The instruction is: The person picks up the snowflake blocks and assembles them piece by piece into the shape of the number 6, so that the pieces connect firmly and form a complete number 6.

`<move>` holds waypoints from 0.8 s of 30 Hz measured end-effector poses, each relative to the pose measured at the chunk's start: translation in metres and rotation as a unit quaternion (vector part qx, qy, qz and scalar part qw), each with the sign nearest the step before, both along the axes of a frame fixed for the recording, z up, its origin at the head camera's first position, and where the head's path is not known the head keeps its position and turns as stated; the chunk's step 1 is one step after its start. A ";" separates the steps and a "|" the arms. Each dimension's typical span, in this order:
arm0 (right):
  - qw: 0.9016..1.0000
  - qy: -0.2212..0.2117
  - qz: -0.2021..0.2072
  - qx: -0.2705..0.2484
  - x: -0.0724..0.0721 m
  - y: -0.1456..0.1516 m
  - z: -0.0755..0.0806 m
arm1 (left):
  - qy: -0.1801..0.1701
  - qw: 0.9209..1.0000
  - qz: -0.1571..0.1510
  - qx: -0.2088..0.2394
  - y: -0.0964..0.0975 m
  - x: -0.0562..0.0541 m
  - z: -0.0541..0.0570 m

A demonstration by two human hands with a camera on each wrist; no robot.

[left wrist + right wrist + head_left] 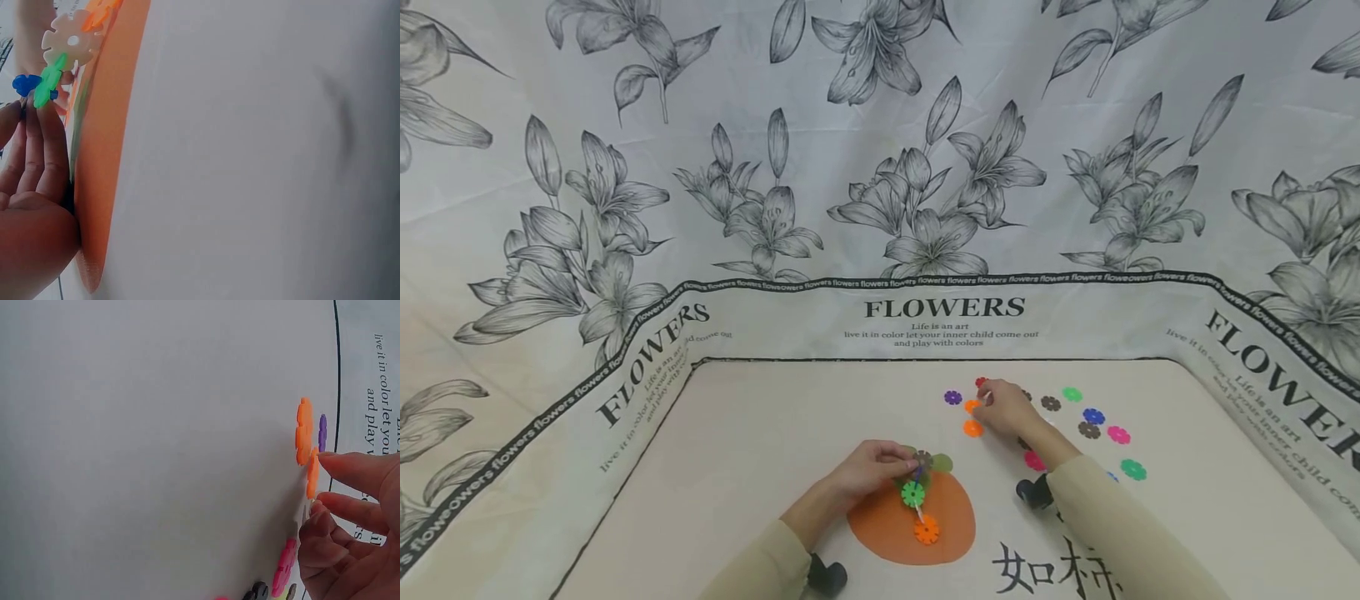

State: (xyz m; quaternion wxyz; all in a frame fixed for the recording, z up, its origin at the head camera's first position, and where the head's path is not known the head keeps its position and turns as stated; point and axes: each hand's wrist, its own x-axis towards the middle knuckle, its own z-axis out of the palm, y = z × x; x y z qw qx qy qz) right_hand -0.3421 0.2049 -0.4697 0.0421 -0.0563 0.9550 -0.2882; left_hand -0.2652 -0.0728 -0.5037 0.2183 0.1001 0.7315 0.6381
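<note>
My left hand pinches a linked chain of flower-shaped plastic discs above an orange fruit-shaped mat. In that chain are a dark disc, a blue disc, a green disc, a white disc and an orange disc. Farther back, my right hand has thumb and index finger at opposite edges of a loose orange disc. Close by lie another orange disc, a purple disc and a red disc, partly hidden by the fingers.
Several loose discs are scattered to the right, including a green disc, a pink disc and a blue disc. Large black characters mark the near tabletop. A flower-printed cloth borders the back and sides.
</note>
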 end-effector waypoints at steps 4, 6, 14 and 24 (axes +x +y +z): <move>1.000 -0.016 -0.012 -0.009 -0.002 0.001 -0.003 | 0.001 1.000 0.001 -0.002 0.001 0.000 0.000; 0.999 -0.021 -0.018 -0.019 -0.002 0.002 -0.004 | 0.003 1.000 0.003 -0.006 0.001 0.000 0.000; 0.998 0.015 -0.008 -0.060 0.005 0.011 -0.004 | -0.004 1.000 0.011 -0.016 0.002 0.000 -0.001; 0.984 0.039 0.119 -0.128 0.037 0.009 0.002 | -0.004 1.000 0.012 -0.014 0.002 0.000 0.000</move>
